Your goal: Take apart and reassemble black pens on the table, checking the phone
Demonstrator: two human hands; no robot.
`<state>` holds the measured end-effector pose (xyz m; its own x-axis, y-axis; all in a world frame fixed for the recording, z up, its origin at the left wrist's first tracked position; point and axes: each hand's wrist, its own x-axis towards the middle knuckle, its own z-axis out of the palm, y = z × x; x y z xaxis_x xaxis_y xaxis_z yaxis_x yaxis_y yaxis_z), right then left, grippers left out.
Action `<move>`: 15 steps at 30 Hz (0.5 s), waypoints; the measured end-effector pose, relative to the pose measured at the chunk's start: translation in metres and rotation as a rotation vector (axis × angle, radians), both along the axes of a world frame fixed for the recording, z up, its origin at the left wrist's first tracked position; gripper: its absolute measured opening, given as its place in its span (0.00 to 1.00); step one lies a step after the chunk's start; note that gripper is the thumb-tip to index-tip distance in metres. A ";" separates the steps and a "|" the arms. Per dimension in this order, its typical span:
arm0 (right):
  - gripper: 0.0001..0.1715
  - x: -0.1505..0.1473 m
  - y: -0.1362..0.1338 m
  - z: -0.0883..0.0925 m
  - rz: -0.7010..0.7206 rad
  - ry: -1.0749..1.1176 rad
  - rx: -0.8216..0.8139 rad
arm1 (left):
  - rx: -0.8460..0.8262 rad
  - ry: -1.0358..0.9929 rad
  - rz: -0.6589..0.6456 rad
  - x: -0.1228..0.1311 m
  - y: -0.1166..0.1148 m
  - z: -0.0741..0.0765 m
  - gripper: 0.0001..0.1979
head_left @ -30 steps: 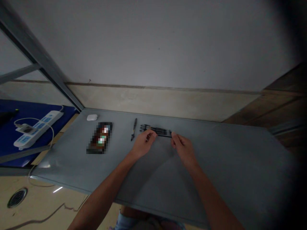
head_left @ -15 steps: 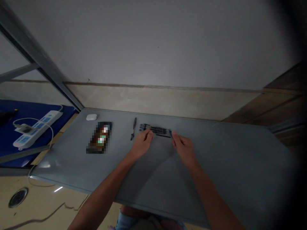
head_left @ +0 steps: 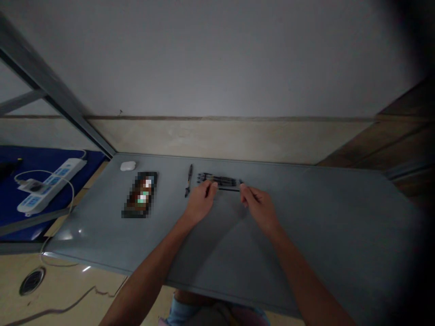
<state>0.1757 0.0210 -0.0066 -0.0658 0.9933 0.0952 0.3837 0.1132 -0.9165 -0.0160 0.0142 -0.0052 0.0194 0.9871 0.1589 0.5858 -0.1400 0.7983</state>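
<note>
On a grey tabletop (head_left: 326, 217), several black pens (head_left: 220, 181) lie side by side in a row. My left hand (head_left: 200, 201) has its fingertips on the row's near left part, hiding some of it. My right hand (head_left: 258, 208) reaches the row's right end, with fingertips at the pen tips or ends. I cannot tell whether either hand grips the pens. A single dark pen (head_left: 189, 180) lies upright in the view, left of my left hand. Further left are a pixelated phone-sized object (head_left: 140, 194) and a white earbud case (head_left: 128, 166).
A white power strip (head_left: 50, 185) with a plugged-in charger and cable sits on a blue surface (head_left: 20, 158) left of the table. A metal frame bar (head_left: 47, 77) slants down at the upper left. A wall stands behind the table, and a floor drain (head_left: 32, 280) shows below.
The whole view has shifted slightly upward. My hands have drawn slightly closer to the pens, and the row of pens looks unmoved on the table.
</note>
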 end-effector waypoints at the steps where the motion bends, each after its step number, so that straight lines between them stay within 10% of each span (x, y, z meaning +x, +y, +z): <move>1: 0.32 0.000 -0.001 0.001 -0.014 -0.003 -0.013 | -0.009 -0.018 -0.010 0.001 -0.001 0.001 0.16; 15: 0.20 0.000 0.000 -0.001 0.020 0.037 0.026 | -0.024 -0.123 0.052 0.001 -0.002 0.003 0.24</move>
<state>0.1753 0.0208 -0.0073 -0.0810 0.9890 0.1241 0.3469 0.1447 -0.9267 -0.0147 0.0122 -0.0023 -0.0496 0.9899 0.1330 0.4890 -0.0920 0.8674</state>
